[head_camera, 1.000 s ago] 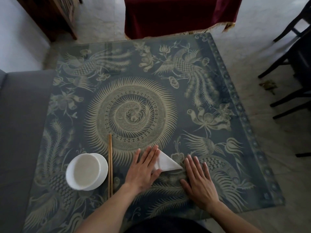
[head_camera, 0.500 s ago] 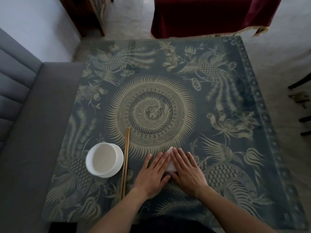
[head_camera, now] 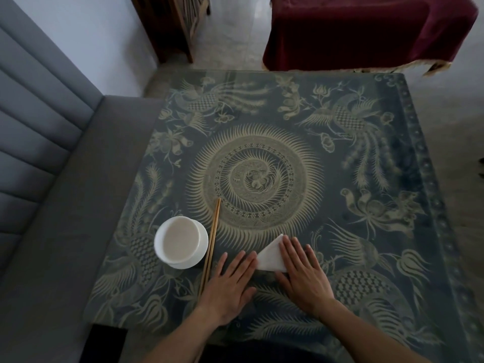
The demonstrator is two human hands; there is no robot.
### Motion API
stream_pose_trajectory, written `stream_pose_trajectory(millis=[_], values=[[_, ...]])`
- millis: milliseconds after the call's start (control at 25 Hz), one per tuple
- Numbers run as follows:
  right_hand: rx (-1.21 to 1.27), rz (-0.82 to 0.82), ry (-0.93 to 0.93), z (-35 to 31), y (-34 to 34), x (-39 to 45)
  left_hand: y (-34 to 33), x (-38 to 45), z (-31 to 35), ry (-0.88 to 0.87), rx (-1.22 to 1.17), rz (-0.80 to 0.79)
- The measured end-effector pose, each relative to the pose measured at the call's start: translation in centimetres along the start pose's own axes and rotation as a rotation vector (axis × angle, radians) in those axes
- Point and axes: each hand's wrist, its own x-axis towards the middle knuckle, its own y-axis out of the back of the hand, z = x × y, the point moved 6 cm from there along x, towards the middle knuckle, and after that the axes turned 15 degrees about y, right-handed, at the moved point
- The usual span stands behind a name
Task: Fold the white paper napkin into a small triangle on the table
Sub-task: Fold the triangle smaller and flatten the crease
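The white paper napkin point(head_camera: 269, 256) lies folded as a small triangle near the front of the patterned table point(head_camera: 366, 231). My right hand point(head_camera: 303, 273) lies flat with straight fingers on the napkin's right part and hides that side. Just left of the napkin, my left hand point(head_camera: 230, 281) rests flat on the table, its fingertips at the napkin's left corner.
A white bowl point(head_camera: 180, 242) stands left of my hands, with a pair of wooden chopsticks point(head_camera: 210, 244) lying beside it. A grey sofa point(head_camera: 52, 205) runs along the table's left edge. Beyond the far edge stands furniture draped in dark red cloth point(head_camera: 366, 30).
My right hand came in over the napkin and now presses its right side. My left hand slid off the napkin to the left, uncovering the triangle. The view shifted to the left.
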Motion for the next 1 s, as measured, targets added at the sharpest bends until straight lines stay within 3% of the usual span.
stream_pose_trajectory(millis=[320, 680, 1000], values=[[-0.026, 0.0, 0.008, -0.1, 0.2, 0.0, 0.0, -1.7, -0.7, 0.064, -0.026, 0.007], [-0.036, -0.016, -0.008, -0.8, 0.7, -2.5, 1.4, 2.1, 5.9, -0.111, -0.031, 0.055], [-0.023, -0.041, -0.098, 1.1, 0.8, -5.7, 0.6, 0.7, 2.2, -0.05, -0.001, 0.049]])
